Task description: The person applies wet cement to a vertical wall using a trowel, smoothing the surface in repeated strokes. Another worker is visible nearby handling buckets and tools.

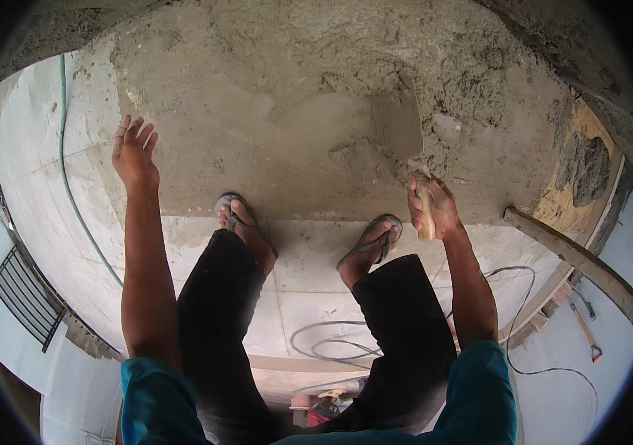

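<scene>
My right hand (442, 208) is closed round the pale wooden handle of a trowel (426, 213). The flat blade, coated in grey mortar, points away from me and rests against wet mortar (294, 119) spread in front of my feet. Rough lumps lie beyond and right of the blade, while a smoother patch shows to its left. My left hand (136, 156) holds nothing; its fingers are apart and slightly bent, over the left edge of the mortar. Whether it touches the surface I cannot tell.
A green hose (64, 141) runs down the left side. Dark cable (324, 326) coils behind my sandalled feet. At right are a wooden plank (576, 259), a mortar-splashed board (572, 170) and a long-handled tool (587, 330). A black metal grille (28, 291) shows at far left.
</scene>
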